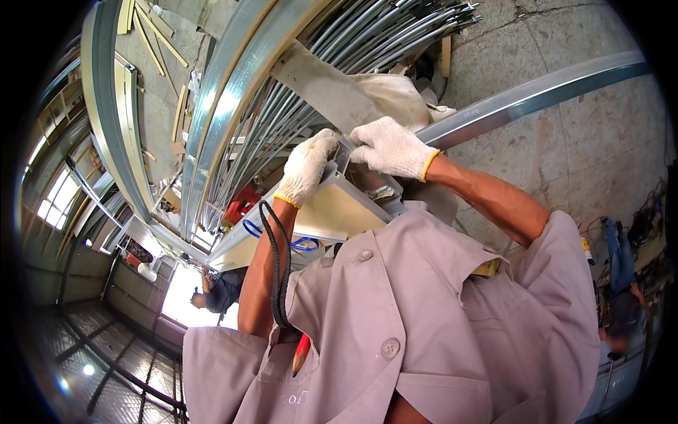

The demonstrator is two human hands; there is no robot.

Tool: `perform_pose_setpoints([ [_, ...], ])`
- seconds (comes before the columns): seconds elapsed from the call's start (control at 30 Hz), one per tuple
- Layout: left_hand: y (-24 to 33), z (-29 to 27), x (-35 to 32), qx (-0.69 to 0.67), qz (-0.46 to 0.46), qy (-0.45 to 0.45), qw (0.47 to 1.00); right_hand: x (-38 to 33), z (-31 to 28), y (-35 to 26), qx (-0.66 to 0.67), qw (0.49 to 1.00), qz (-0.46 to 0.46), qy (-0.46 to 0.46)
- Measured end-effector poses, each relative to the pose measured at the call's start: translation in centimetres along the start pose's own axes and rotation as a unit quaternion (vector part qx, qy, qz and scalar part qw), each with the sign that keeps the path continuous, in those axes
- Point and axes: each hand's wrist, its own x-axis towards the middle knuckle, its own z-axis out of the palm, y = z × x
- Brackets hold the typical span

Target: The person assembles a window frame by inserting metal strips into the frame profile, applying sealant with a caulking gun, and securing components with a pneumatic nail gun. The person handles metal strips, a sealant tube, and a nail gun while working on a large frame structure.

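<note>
My left hand (308, 167), in a white knit glove with a yellow cuff, has its fingers closed on the edge of a small grey metal profile (344, 154). Across from it my right hand (393, 148), gloved alike, is bent inward with fingertips pinched together at the same profile. Whether something small sits between those fingertips is hidden. Just below both hands lies a panel with a tan face (332, 205) and a metal frame. A long shiny metal channel (522, 99) runs from beside my right hand toward the far right.
Thin metal rods (395, 35) lie bundled beyond my hands, near a pale cloth (395, 95). Large metal beams (229, 92) curve along the left. Blue-handled scissors (304, 244) rest near my left forearm. One person (219, 290) is at lower left, another (625, 311) at far right.
</note>
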Motion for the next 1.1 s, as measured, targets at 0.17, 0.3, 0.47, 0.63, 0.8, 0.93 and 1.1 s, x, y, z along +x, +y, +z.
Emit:
perform_pose_setpoints([
  [0.17, 3.1, 0.0, -0.3, -0.031, -0.077, 0.006, 0.996, 0.1, -1.4, -1.5, 0.055, 0.996, 0.058, -0.050],
  [0.3, 2.0, 0.2, 0.9, -0.076, -0.095, -0.025, 0.992, 0.4, -1.4, -0.9, 0.040, 0.997, 0.045, -0.049],
  [0.47, 2.1, 0.1, 1.2, -0.147, -0.125, -0.061, 0.979, 0.3, -1.9, -0.8, 0.088, 0.992, 0.063, -0.060],
  [0.63, 1.9, 0.4, 0.9, -0.209, -0.110, -0.050, 0.970, 0.4, -1.7, -0.2, 0.075, 0.995, 0.040, -0.060],
  [0.8, 1.9, 0.0, 1.6, -0.206, -0.107, -0.060, 0.971, 0.3, -0.7, 0.1, 0.042, 0.999, 0.016, -0.013],
  [0.93, 1.7, 0.5, 0.9, -0.223, -0.088, -0.044, 0.970, -0.1, -0.4, -0.1, 0.020, 1.000, 0.018, 0.000],
  [1.1, 1.6, 0.5, 1.2, -0.223, -0.100, -0.056, 0.968, 0.0, -1.1, -0.3, 0.024, 0.999, 0.023, -0.005],
])
